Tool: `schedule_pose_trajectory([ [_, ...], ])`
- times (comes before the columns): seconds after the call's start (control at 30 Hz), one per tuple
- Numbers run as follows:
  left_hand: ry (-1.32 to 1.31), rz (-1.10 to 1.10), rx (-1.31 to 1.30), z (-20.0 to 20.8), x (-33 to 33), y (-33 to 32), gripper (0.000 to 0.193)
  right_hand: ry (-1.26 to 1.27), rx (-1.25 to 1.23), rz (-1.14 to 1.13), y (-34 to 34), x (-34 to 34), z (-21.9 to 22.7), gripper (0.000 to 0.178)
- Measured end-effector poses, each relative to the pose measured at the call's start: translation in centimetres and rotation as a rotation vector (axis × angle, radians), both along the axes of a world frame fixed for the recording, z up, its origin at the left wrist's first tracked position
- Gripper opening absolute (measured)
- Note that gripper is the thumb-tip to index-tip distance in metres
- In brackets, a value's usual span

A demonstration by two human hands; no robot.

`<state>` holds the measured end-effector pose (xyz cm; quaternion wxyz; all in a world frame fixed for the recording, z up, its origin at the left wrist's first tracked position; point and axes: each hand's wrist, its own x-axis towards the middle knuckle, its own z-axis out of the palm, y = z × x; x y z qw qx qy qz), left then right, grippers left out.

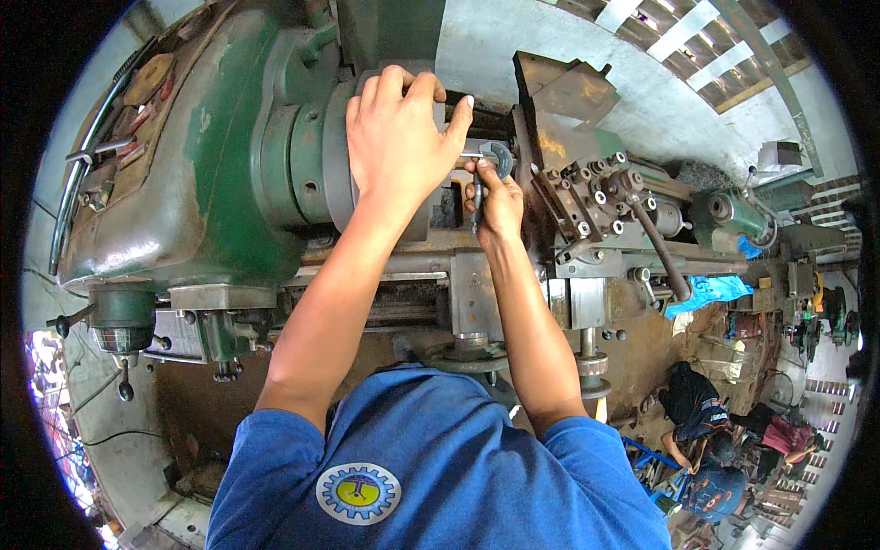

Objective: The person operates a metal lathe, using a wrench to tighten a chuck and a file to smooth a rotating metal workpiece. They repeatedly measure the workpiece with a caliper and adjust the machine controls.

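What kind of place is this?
Most likely a machine shop. A big green metal lathe fills the view, the left hand rests on its chuck, and the right hand holds a micrometer beside the tool post.

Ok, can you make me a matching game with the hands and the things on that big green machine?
Things:
1. left hand
2. right hand
3. crumpled blue cloth
4. long dark metal lever handle

Places:
a. lying at the machine's right end
b. pinching a small grey metal micrometer
c. slanting down from the bolted tool post
d. resting on the round grey chuck

Pairs: 1-d, 2-b, 3-a, 4-c
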<state>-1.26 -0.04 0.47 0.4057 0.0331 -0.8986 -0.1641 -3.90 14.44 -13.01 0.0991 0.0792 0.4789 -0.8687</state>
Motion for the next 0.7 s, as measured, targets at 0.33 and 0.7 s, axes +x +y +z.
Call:
schedule_pose_trajectory([
  [0.33,0.014,0.014,-0.041,-0.1,0.1,0.1,0.03,0.116,-0.025,0.013,-0.1,-0.3,-1.9,0.011],
  [0.7,0.013,0.038,-0.043,0.0,0.1,0.1,0.029,-0.061,0.143,-0.068,-0.9,0.4,1.4,0.009],
])
